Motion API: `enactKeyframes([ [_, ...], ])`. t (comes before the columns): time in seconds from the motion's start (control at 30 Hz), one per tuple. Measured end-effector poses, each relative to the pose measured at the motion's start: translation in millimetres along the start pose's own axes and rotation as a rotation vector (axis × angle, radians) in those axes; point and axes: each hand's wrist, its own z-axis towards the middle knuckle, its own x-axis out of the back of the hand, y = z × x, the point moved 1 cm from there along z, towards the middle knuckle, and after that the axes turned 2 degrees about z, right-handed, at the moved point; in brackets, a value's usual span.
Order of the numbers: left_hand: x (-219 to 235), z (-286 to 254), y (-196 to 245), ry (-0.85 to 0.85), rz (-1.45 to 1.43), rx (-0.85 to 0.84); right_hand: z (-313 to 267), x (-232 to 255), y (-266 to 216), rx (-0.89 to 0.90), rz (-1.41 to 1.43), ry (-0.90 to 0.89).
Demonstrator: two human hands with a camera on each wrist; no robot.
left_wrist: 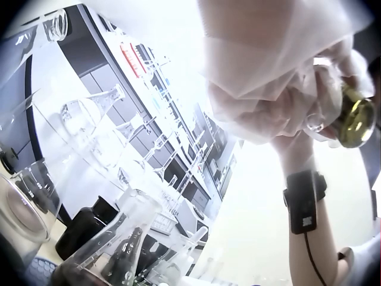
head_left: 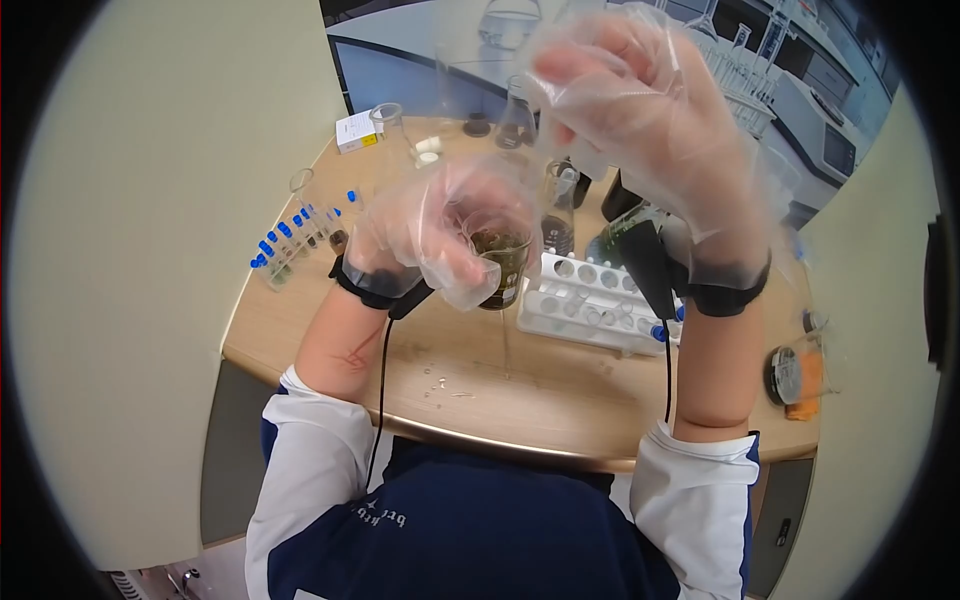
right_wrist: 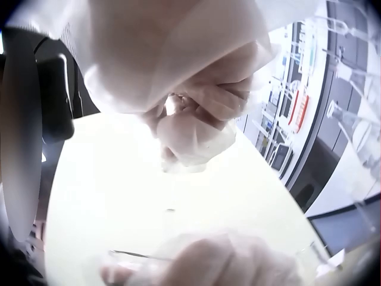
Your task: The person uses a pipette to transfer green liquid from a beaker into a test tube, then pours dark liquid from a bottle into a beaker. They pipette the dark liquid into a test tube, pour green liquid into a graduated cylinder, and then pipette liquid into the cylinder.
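My left hand point(head_left: 440, 225), in a clear plastic glove, grips a small glass beaker point(head_left: 508, 262) with dark green-brown contents. In the left wrist view the beaker point(left_wrist: 357, 122) shows yellow-green at its bottom, partly hidden by fingers. Higher up and to the right, my gloved right hand point(head_left: 630, 105) is raised with curled fingers, blurred in the head view. From the right wrist, its fingers point(right_wrist: 196, 131) bend inward above the left hand point(right_wrist: 229, 262); I cannot tell whether they hold anything. A small dark sliver point(right_wrist: 171, 210) shows between the two hands.
A white test tube rack point(head_left: 590, 330) stands just right of the beaker. Blue-capped tubes point(head_left: 285, 232) are at the left. Behind are an Erlenmeyer flask point(head_left: 515, 128) and a small box point(head_left: 358, 130). Glassware point(head_left: 785, 375) with something orange point(head_left: 806, 390) sits at the right edge. Droplets point(head_left: 437, 384) dot the table.
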Motion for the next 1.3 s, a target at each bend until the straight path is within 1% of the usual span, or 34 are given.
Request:
enactKeyframes([
  [0.03,-1,0,0,0.000,-0.018,-0.016,-1,3,1,0.000,0.003,0.006],
  [0.07,-2,1,1,-0.001,-0.034,-0.032,2,10,15,0.079,0.053,-0.002],
  [0.13,-2,2,1,-0.019,-0.069,-0.043,-1,17,21,0.235,-0.057,0.135],
  [0.2,1,1,0,-0.054,-0.103,-0.030,-14,21,18,0.388,-0.378,0.427],
  [0.3,-5,1,8,0.016,-0.131,0.018,-37,44,14,0.541,-0.831,0.648],
  [0.4,1,3,1,-0.053,-0.128,-0.012,-61,61,17,0.844,-1.223,0.774],
  [0.47,5,3,3,-0.077,-0.061,0.027,-75,58,15,0.808,-0.675,0.818],
  [0.5,6,3,4,-0.091,-0.031,0.046,-87,62,17,0.762,-0.701,0.827],
  [0.53,5,5,5,-0.089,0.036,0.015,-100,65,18,0.717,-0.728,0.835],
  [0.57,5,5,5,-0.093,0.080,0.024,-112,69,20,0.671,-0.756,0.841],
  [0.6,7,4,6,-0.096,0.126,0.033,-122,67,23,0.637,-0.924,0.908],
  [0.63,8,4,8,-0.097,0.173,0.043,-127,66,23,0.578,-0.929,0.961],
  [0.67,7,7,14,-0.113,0.283,0.084,-133,64,24,0.518,-0.932,1.011],
  [0.77,10,5,-3,-0.043,0.233,0.023,-139,61,23,0.271,-0.443,1.098],
  [0.87,7,2,-11,0.082,0.123,-0.010,-140,67,27,0.072,-0.432,1.069],
  [0.97,7,5,-5,0.040,0.125,0.032,-142,74,27,0.036,-0.313,0.856],
  [1.07,8,4,-5,0.047,0.124,0.042,-130,71,44,0.100,-0.336,1.030],
  [1.17,13,4,-7,0.022,0.182,0.023,-133,79,43,-0.092,-0.401,0.944],
  [1.27,15,3,-6,0.011,0.134,0.001,-130,77,42,-0.151,-0.396,0.937],
  [1.3,17,2,-7,0.007,0.130,-0.008,-130,79,43,-0.140,-0.401,0.900],
])
